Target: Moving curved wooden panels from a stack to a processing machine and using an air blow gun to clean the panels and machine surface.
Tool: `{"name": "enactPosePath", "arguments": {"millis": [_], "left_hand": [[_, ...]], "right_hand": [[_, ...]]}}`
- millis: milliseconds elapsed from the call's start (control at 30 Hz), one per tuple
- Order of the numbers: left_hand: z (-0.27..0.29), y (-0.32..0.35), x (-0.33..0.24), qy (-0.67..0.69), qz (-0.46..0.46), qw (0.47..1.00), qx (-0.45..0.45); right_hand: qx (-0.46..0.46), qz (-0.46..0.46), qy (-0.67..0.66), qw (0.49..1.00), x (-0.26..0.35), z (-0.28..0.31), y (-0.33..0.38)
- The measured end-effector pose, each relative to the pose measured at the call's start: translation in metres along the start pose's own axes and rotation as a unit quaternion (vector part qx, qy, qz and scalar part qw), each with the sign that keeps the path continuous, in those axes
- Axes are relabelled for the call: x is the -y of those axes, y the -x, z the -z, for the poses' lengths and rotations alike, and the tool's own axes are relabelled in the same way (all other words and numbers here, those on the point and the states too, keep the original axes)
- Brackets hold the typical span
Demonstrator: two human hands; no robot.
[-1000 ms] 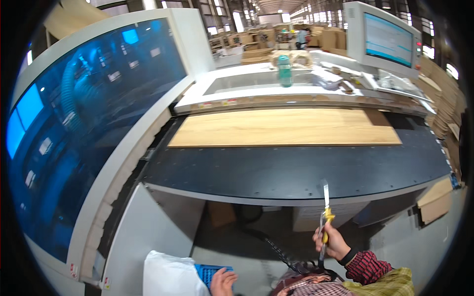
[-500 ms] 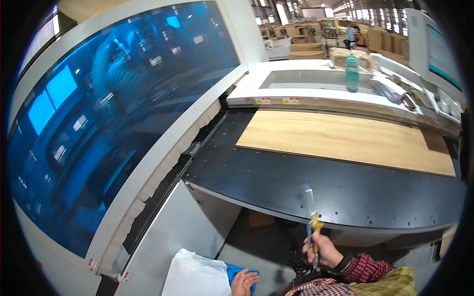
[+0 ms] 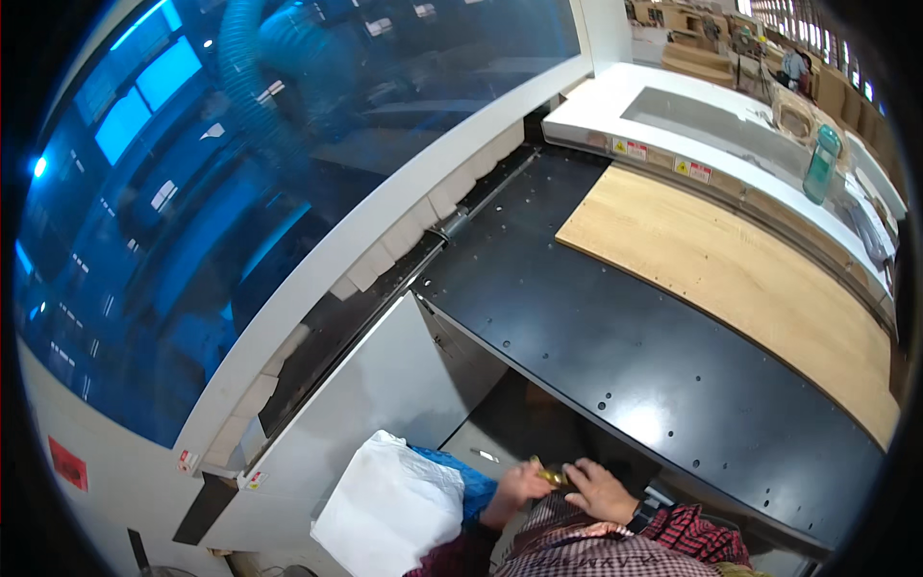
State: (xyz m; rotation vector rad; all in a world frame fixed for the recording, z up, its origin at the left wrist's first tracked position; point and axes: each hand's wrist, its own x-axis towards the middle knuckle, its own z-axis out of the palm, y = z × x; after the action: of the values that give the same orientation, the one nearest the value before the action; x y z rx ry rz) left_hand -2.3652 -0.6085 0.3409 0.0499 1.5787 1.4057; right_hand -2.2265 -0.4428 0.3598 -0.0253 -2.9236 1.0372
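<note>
Close to my body, both hands meet at a slim yellow-handled tool (image 3: 551,476) whose kind I cannot make out. My left hand (image 3: 520,484) is closed around it, hiding its middle. My right hand (image 3: 603,494), wearing a dark wristband, has its fingers bent onto the yellow end. A small pale, shiny piece (image 3: 484,454) shows beyond the left hand; whether it belongs to the tool cannot be seen. Beside my left forearm is a white bag or cloth (image 3: 389,505), with blue material (image 3: 460,478) at its edge.
A black machine table (image 3: 577,298) with holes spans the front. On it lies a wood-grain board (image 3: 731,269). A blue-tinted machine window (image 3: 317,183) is at left. Behind the board, a white ledge (image 3: 596,106) carries a green bottle (image 3: 822,165).
My right hand has drawn the yellow-handled tool down from the table edge toward my body. My left hand has moved right and closed on it. The view has turned left and downward.
</note>
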Motion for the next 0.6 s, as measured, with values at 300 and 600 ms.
{"name": "enactPosePath", "arguments": {"millis": [300, 600], "left_hand": [[0.239, -0.173, -0.108, -0.14, -0.203, 0.921, -0.303], [0.274, -0.304, -0.075, -0.086, -0.099, 0.953, -0.273]], "right_hand": [[0.0, -0.145, -0.131, 0.981, 0.004, 0.039, -0.021], [-0.093, -0.26, -0.127, 0.953, 0.025, 0.063, -0.018]]}}
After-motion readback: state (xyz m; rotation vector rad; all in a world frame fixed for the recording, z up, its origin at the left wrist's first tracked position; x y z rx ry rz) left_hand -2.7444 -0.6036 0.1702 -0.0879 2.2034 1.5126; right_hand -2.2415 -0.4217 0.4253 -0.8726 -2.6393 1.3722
